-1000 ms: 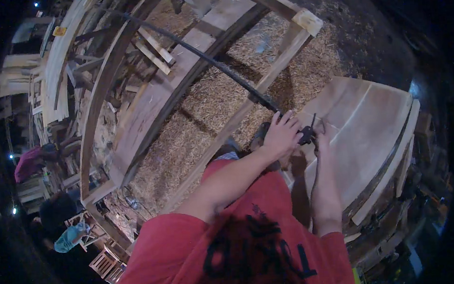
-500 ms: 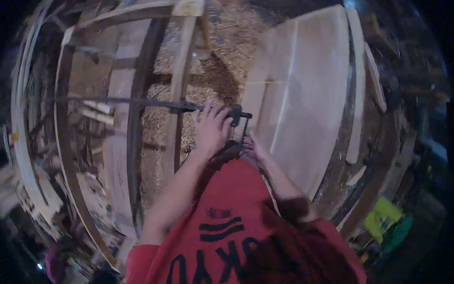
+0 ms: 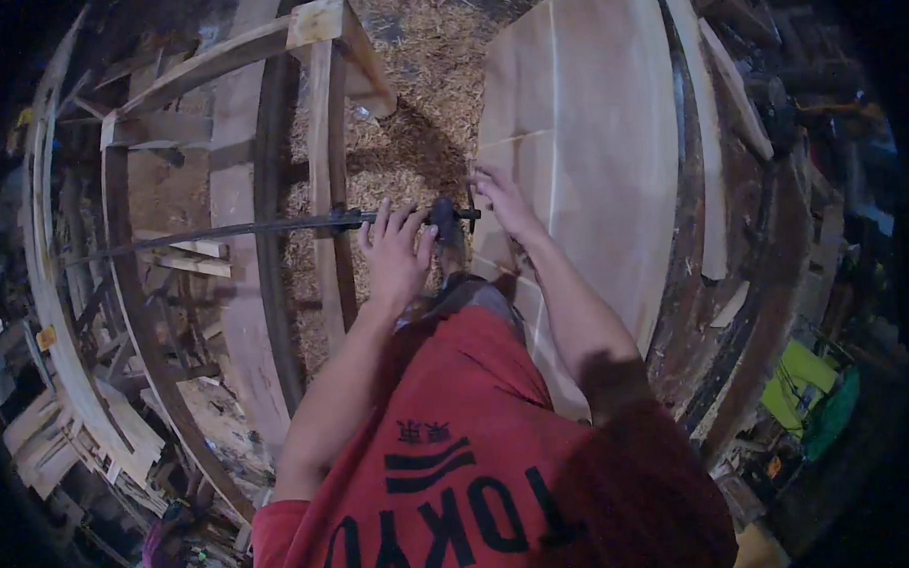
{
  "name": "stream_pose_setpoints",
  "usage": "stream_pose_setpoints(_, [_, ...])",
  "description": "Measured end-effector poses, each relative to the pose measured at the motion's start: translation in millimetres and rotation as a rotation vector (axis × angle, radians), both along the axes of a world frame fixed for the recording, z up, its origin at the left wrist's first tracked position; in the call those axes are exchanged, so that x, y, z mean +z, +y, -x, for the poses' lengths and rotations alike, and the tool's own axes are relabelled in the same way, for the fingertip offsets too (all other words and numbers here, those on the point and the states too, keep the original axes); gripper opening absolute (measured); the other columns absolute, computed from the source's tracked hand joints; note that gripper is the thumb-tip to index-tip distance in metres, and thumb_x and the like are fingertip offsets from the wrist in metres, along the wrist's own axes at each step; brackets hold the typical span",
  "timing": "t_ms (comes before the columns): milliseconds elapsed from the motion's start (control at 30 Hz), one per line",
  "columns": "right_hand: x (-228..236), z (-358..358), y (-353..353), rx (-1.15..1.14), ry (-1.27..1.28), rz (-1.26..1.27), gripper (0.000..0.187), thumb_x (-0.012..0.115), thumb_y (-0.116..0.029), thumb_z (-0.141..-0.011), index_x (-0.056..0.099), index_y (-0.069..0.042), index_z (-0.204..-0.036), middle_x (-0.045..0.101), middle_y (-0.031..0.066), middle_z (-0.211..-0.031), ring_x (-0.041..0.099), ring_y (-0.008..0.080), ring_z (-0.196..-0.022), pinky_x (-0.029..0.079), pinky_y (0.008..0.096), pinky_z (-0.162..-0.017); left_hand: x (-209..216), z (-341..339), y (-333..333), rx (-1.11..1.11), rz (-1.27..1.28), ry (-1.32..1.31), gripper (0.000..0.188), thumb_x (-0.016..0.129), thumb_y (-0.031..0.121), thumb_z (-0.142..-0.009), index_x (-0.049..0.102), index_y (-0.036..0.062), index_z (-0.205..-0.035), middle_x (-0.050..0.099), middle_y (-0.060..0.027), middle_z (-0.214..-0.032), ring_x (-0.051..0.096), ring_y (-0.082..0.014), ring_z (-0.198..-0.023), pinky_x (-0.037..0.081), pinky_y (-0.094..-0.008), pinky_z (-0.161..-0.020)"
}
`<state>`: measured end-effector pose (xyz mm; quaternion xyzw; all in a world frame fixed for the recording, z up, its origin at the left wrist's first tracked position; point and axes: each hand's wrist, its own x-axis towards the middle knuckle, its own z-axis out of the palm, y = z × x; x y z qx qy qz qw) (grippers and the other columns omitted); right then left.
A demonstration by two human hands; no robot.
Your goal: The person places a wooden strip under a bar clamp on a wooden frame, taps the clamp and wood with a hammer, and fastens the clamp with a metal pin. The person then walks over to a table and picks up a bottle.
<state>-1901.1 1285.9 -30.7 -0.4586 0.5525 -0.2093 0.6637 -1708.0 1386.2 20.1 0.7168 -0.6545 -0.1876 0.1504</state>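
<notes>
A long dark bar clamp [image 3: 262, 228] runs sideways across a wooden frame [image 3: 328, 188], its screw end to the right of the near frame rail. My left hand [image 3: 395, 256] lies over the bar beside the rail, fingers spread and apart, fingertips touching the clamp. At the screw end, my right hand [image 3: 510, 207] is closed with its fingertips around the upper part of the clamp's thin crosswise handle [image 3: 472, 198]. Between the two hands sits the clamp's dark rounded screw part [image 3: 443, 216].
A wide pale wood slab [image 3: 610, 158] stands on my right, with narrower boards [image 3: 708, 155] beyond it. Wood shavings [image 3: 432, 74] cover the floor ahead. Planks [image 3: 236, 181] and offcuts lie left. A yellow-green item [image 3: 794, 387] is at lower right.
My right hand has moved up and away from my body, from the handle's lower end to its upper part. The handle has turned. My view has shifted slightly.
</notes>
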Motion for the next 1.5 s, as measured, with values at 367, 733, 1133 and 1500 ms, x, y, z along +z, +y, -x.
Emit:
stream_pose_setpoints(367, [-70,6,59,-0.131,-0.152,-0.258,0.051,0.036,-0.047,-0.101,0.052,-0.014,-0.136,0.055,0.0035,-0.132,0.045,0.0196,-0.125,0.032,0.0419,-0.104,-1,2,0,0.025,0.019,0.011,0.034,0.054,0.036,-0.095,0.063,0.0162,-0.121,0.056,-0.0068,-0.13,0.037,-0.0299,-0.136,0.017,-0.0555,-0.111])
stream_pose_setpoints(733, [-95,7,63,0.018,0.009,-0.046,0.046,0.042,-0.044,-0.099,0.054,-0.016,-0.135,0.058,0.0005,-0.117,0.049,0.0153,-0.107,0.039,0.0422,-0.093,-3,1,1,0.035,0.029,0.007,0.034,0.055,0.036,-0.094,0.063,0.0162,-0.12,0.056,-0.0052,-0.13,0.037,-0.0296,-0.136,0.019,-0.0541,-0.11])
stream_pose_setpoints(1133, [-79,1,66,-0.045,0.138,-0.115,0.061,0.046,-0.049,-0.098,0.052,-0.001,-0.135,0.055,0.0159,-0.137,0.049,0.0277,-0.129,0.033,0.034,-0.11,-5,-1,3,0.028,0.034,-0.011,0.034,0.055,0.035,-0.094,0.062,0.0159,-0.121,0.057,-0.0065,-0.128,0.037,-0.0316,-0.137,0.021,-0.0574,-0.108])
stream_pose_setpoints(1500, [-154,5,92,-0.06,0.121,-0.038,0.039,0.05,-0.029,-0.096,0.056,-0.006,-0.128,0.064,0.0104,-0.113,0.058,0.0209,-0.103,0.045,0.0385,-0.091,-9,41,-60,0.077,-0.025,0.07,0.035,0.048,0.038,-0.097,0.067,0.0093,-0.091,0.068,-0.0145,-0.084,0.064,-0.0322,-0.083,0.039,-0.0469,-0.09])
